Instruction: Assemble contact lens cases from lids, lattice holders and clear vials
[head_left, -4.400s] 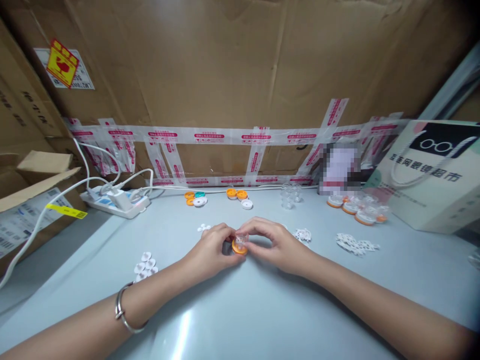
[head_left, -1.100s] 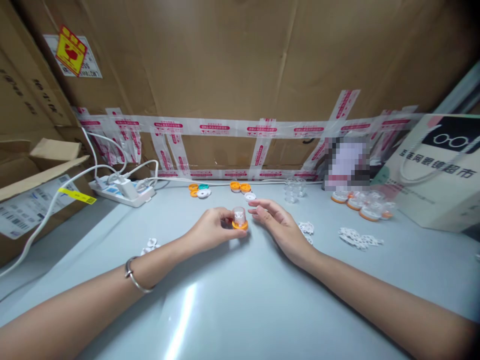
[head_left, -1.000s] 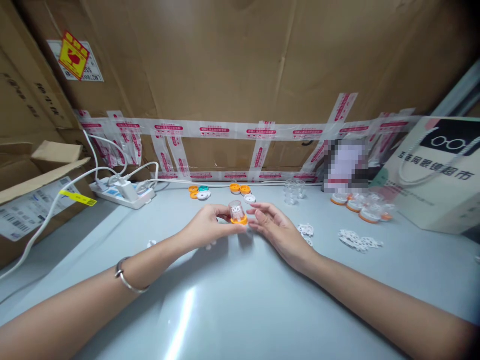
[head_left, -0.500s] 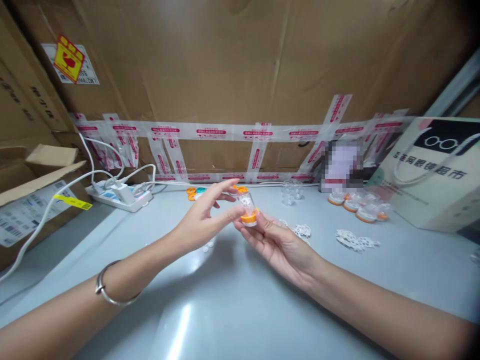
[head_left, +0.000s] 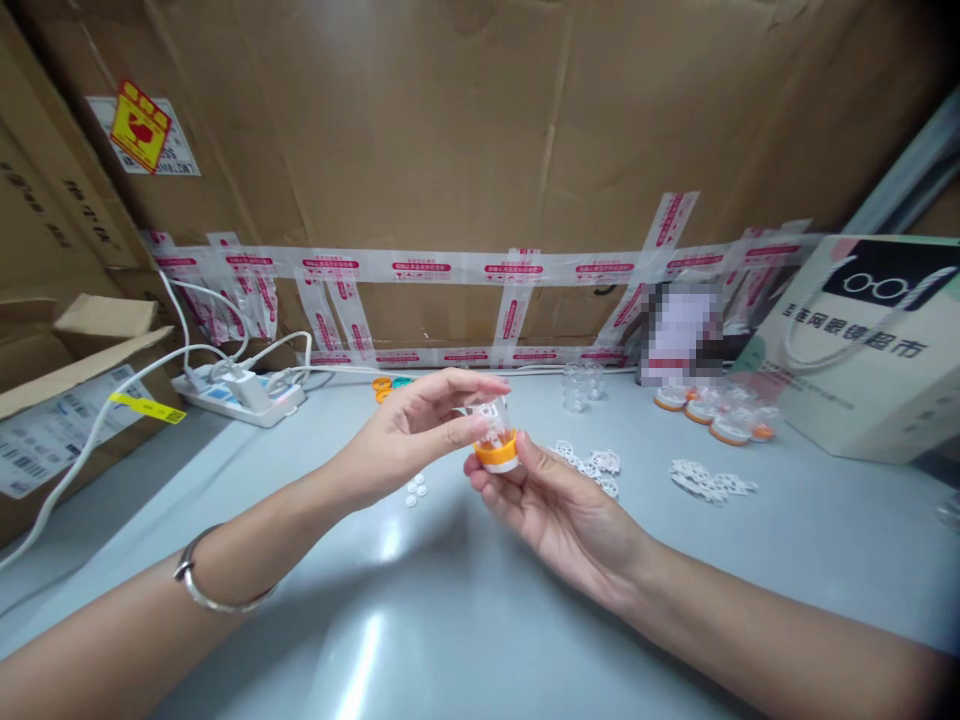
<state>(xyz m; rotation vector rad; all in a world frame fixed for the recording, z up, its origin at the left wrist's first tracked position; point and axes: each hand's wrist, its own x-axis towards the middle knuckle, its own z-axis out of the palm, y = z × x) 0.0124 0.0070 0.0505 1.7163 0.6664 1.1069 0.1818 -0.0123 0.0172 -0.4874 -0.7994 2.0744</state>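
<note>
Has shifted a clear-domed container [head_left: 496, 453] from the left hand [head_left: 405, 430] alone into both, raised above the tabletop [head_left: 480, 640]. At left, has loose orange rings [head_left: 382, 395] and white discs [head_left: 421, 491] apparently unused. At centre, pinches the container's dome lefthanded, cradles the base in the right hand [head_left: 574, 510]. Rightward, has clear cups [head_left: 576, 392] and lattice pieces [head_left: 604, 461] unfitted; beyond, domed units [head_left: 727, 430], seemingly assembled.

At the far side stands a cardboard panel [head_left: 420, 130], crossed by printed tape [head_left: 469, 270], with 1 yellow-and-red sticker [head_left: 140, 127] at left. Left: 1 open carton [head_left: 75, 420], 1 power strip [head_left: 274, 408]. Right: 1 paper bag [head_left: 855, 375].
</note>
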